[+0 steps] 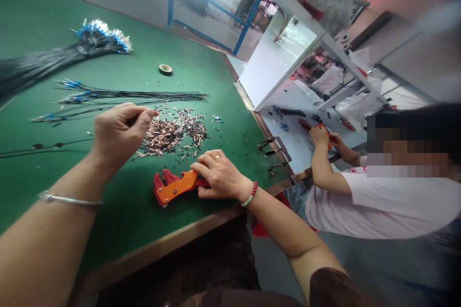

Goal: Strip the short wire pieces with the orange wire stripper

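My left hand (120, 129) is closed in a pinch above the green table, at the left side of a pile of wire scraps (163, 135). A thin black wire (77, 142) trails leftward from behind it, and a dark tip shows at its fingertips. My right hand (221, 175) is wrapped round the handles of an orange and red wire stripper (176, 189). The tool's red jaws point left, below the scraps and apart from the wire. Behind my left hand lie several black wires (144, 95) with blue and silver terminals (74, 98).
A thick bundle of black wires (46, 64) lies at the far left, its terminals silver and blue. A tape roll (165, 69) sits farther back. Metal clips (272, 151) stand at the table's right edge. A co-worker (378, 192) handles an orange tool at the neighbouring table.
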Demonstrator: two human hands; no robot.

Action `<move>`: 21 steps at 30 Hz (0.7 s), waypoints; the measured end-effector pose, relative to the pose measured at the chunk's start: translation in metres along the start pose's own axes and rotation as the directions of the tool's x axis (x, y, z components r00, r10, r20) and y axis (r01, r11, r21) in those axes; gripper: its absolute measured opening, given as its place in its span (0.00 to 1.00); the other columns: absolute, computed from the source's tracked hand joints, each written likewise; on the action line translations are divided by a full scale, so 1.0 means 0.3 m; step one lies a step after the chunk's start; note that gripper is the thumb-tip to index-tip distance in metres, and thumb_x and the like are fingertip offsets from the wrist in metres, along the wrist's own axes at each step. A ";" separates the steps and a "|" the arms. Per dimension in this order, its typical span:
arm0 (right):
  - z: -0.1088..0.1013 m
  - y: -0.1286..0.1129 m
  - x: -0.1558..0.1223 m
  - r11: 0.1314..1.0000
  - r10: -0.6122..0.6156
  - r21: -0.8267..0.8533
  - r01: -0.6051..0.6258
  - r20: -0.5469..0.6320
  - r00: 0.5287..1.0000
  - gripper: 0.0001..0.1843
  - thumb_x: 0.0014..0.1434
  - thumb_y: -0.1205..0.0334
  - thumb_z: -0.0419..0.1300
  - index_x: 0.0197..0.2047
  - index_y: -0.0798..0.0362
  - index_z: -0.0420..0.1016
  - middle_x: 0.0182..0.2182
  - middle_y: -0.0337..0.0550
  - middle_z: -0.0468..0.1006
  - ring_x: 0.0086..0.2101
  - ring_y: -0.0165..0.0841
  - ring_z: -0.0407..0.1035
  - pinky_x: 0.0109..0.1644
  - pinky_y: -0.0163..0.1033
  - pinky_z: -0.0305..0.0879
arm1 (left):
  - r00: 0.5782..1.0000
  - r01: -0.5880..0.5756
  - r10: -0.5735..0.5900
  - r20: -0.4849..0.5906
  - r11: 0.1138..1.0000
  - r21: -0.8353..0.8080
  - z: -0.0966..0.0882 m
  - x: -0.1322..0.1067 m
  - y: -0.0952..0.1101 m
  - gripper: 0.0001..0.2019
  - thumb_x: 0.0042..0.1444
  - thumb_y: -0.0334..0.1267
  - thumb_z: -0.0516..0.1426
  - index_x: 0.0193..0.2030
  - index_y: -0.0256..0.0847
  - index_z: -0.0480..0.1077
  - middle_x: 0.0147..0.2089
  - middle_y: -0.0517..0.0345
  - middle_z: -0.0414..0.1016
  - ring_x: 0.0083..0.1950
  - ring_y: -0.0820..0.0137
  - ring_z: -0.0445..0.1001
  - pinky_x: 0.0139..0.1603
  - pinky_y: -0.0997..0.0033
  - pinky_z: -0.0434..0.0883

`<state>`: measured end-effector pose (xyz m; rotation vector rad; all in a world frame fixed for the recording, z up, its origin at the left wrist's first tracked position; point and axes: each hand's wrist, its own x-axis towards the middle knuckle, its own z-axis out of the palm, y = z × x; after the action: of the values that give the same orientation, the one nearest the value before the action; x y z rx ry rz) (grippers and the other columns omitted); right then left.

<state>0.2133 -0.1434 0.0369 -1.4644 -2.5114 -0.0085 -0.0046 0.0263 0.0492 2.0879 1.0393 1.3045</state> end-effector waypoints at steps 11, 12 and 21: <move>-0.025 0.063 0.165 -0.248 0.499 0.968 -0.049 0.170 0.850 0.24 0.59 0.46 0.64 0.52 0.55 0.74 0.40 0.46 0.78 0.37 0.36 0.74 0.41 0.44 0.77 | 0.994 -0.060 0.056 -0.092 0.997 -0.042 0.006 0.001 0.034 0.14 0.62 0.45 0.58 0.35 0.38 0.79 0.29 0.57 0.75 0.30 0.73 0.69 0.35 0.70 0.66; -0.013 0.064 0.186 -0.283 0.488 0.958 -0.037 0.178 0.854 0.24 0.57 0.48 0.66 0.51 0.55 0.74 0.39 0.45 0.78 0.36 0.35 0.74 0.40 0.43 0.77 | 0.992 -0.075 0.072 -0.101 0.997 -0.027 0.007 -0.001 0.039 0.14 0.62 0.45 0.57 0.34 0.38 0.79 0.28 0.58 0.75 0.29 0.73 0.68 0.34 0.70 0.65; 0.054 0.050 0.265 -0.287 0.451 0.957 -0.046 0.178 0.875 0.24 0.56 0.52 0.68 0.52 0.55 0.76 0.39 0.45 0.79 0.36 0.34 0.74 0.41 0.42 0.76 | 0.991 -0.123 0.125 -0.055 0.992 0.022 0.007 -0.007 0.079 0.14 0.63 0.44 0.55 0.30 0.40 0.75 0.25 0.60 0.71 0.27 0.73 0.67 0.31 0.70 0.64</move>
<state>0.1854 -0.0658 0.0356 -0.9015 -0.8924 1.4597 0.0050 0.0104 0.0640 2.1714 0.9613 1.4261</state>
